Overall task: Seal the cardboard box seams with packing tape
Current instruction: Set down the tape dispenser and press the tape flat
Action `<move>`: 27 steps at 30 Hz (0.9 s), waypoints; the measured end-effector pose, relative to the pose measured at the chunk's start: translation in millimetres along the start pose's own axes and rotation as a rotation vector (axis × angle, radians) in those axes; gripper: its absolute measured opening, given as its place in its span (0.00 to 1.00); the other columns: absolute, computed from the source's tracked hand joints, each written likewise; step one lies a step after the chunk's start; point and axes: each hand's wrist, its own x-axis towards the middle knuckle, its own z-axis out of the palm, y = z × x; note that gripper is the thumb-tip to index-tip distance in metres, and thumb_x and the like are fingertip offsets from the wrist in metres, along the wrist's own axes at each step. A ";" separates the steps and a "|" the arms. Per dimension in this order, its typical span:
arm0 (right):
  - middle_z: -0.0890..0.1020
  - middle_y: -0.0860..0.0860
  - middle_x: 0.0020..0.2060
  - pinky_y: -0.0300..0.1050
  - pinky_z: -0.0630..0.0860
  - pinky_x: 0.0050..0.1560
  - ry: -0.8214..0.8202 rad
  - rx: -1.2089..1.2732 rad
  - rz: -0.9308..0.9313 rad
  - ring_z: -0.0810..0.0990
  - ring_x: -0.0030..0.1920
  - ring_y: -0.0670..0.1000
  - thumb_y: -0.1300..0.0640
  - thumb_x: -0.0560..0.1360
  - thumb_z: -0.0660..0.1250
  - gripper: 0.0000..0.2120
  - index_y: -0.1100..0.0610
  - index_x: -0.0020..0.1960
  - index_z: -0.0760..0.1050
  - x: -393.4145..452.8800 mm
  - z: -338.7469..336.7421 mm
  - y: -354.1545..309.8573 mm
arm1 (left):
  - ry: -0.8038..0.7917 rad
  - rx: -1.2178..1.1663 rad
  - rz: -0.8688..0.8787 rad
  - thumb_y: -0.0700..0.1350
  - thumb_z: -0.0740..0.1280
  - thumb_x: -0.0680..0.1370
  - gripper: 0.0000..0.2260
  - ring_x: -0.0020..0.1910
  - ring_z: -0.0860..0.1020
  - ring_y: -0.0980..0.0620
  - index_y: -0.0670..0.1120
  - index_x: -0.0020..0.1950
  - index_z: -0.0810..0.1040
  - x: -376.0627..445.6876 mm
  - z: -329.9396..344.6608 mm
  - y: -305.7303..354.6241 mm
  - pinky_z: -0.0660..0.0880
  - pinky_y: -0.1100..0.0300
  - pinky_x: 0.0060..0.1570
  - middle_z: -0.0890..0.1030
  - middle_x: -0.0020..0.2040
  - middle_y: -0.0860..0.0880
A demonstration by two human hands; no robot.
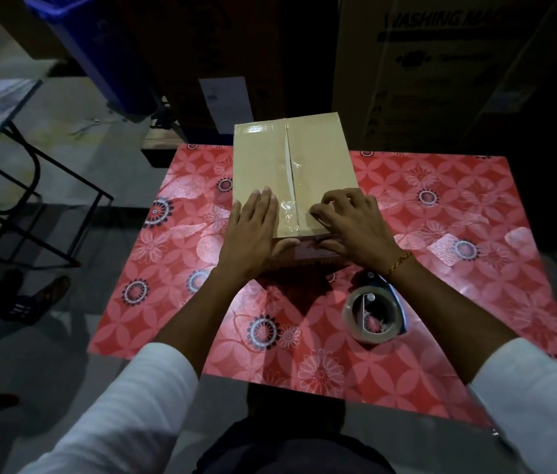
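Cardboard box (318, 159) sits at the far middle of the table (475, 213), flaps shut, with its centre seam (289, 172) running away from the person. A glossy strip of clear packing tape (287, 210) lies over the near stretch of that seam and catches the light; another shiny patch shows at the far left corner, though in this dim view I cannot tell whether the tape runs the whole length of the seam.

The left hand (253, 230) lies flat and open on the left flap near the front edge, fingers spread, thumb hooked over the front face, gripping nothing. The right hand (352, 224) is curled over the right front corner, fingertips pressing down beside the tape and thumb on the front face (it looks like smoothing rather than gripping).

Judging by its size and thin walls, the box should be light and fairly stiff, yet the flaps will give under a hard push near the seam, so pressure is best kept even and flat. The taped surface is slick; bare cardboard at the corners and front edge gives the surer hold for steadying or turning it.

A tape dispenser (374, 313) with a clear roll rests on the red flowered cloth just in front of the box, below the right wrist, touched by neither hand.
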 end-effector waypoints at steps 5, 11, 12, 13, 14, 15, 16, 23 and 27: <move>0.75 0.54 0.64 0.55 0.69 0.54 0.010 0.045 0.026 0.69 0.64 0.60 0.46 0.68 0.76 0.30 0.51 0.66 0.71 -3.6 1.0 -3.1 | -0.063 0.033 0.005 0.77 0.48 0.71 0.51 0.78 0.51 0.41 0.38 0.79 0.56 -2.4 -1.3 -0.3 0.54 0.38 0.72 0.53 0.79 0.40; 0.75 0.53 0.62 0.54 0.69 0.56 0.060 0.061 0.089 0.70 0.64 0.58 0.37 0.69 0.73 0.29 0.51 0.65 0.73 -4.8 4.0 -13.5 | -0.034 0.035 -0.092 0.74 0.52 0.73 0.47 0.78 0.53 0.41 0.39 0.78 0.58 -3.4 -2.6 12.6 0.54 0.38 0.72 0.55 0.79 0.41; 0.75 0.52 0.61 0.53 0.69 0.56 0.069 0.054 0.106 0.71 0.64 0.58 0.36 0.69 0.72 0.29 0.50 0.64 0.73 -4.5 4.5 -16.8 | -0.032 0.038 -0.092 0.72 0.55 0.73 0.45 0.77 0.53 0.40 0.39 0.78 0.59 -3.1 -2.1 12.7 0.54 0.38 0.72 0.56 0.79 0.41; 0.75 0.52 0.61 0.53 0.69 0.56 0.075 0.045 0.121 0.71 0.63 0.58 0.36 0.69 0.72 0.29 0.50 0.63 0.73 -4.4 5.2 -19.8 | -0.033 0.039 -0.090 0.70 0.58 0.73 0.45 0.77 0.54 0.40 0.39 0.78 0.59 -2.7 -1.7 12.7 0.54 0.37 0.71 0.56 0.79 0.41; 0.75 0.52 0.61 0.53 0.69 0.56 0.079 0.034 0.131 0.71 0.63 0.58 0.36 0.68 0.73 0.30 0.51 0.63 0.73 -4.7 5.9 -22.5 | -0.037 0.037 -0.089 0.69 0.60 0.73 0.44 0.77 0.54 0.40 0.39 0.78 0.60 -2.4 -1.3 12.6 0.55 0.37 0.71 0.57 0.79 0.40; 0.75 0.52 0.61 0.53 0.68 0.57 0.082 0.022 0.135 0.71 0.63 0.58 0.37 0.68 0.73 0.30 0.51 0.63 0.72 -4.7 6.7 -24.6 | -0.044 0.033 -0.088 0.69 0.62 0.73 0.44 0.77 0.54 0.40 0.39 0.78 0.60 -2.1 -1.1 12.1 0.55 0.37 0.71 0.57 0.79 0.40; 0.75 0.53 0.61 0.53 0.67 0.57 0.084 0.008 0.136 0.71 0.63 0.58 0.38 0.68 0.74 0.30 0.51 0.63 0.72 -4.8 7.3 -26.1 | -0.051 0.031 -0.086 0.68 0.63 0.73 0.44 0.77 0.54 0.40 0.39 0.78 0.60 -2.2 -1.1 11.3 0.55 0.37 0.71 0.57 0.79 0.40; 0.74 0.54 0.62 0.53 0.66 0.56 0.037 -0.059 0.097 0.70 0.63 0.59 0.47 0.64 0.79 0.32 0.52 0.65 0.71 -7.0 9.2 -22.3 | -0.073 0.036 -0.063 0.66 0.67 0.73 0.45 0.78 0.52 0.40 0.38 0.79 0.57 -3.4 -3.5 7.6 0.54 0.37 0.72 0.54 0.79 0.40; 0.74 0.54 0.62 0.54 0.67 0.56 0.053 -0.038 0.084 0.71 0.63 0.59 0.44 0.67 0.77 0.30 0.52 0.64 0.72 -8.6 8.1 -19.1 | -0.080 0.026 -0.029 0.63 0.69 0.72 0.45 0.78 0.51 0.41 0.39 0.79 0.55 -4.8 -4.2 4.5 0.54 0.38 0.72 0.53 0.80 0.41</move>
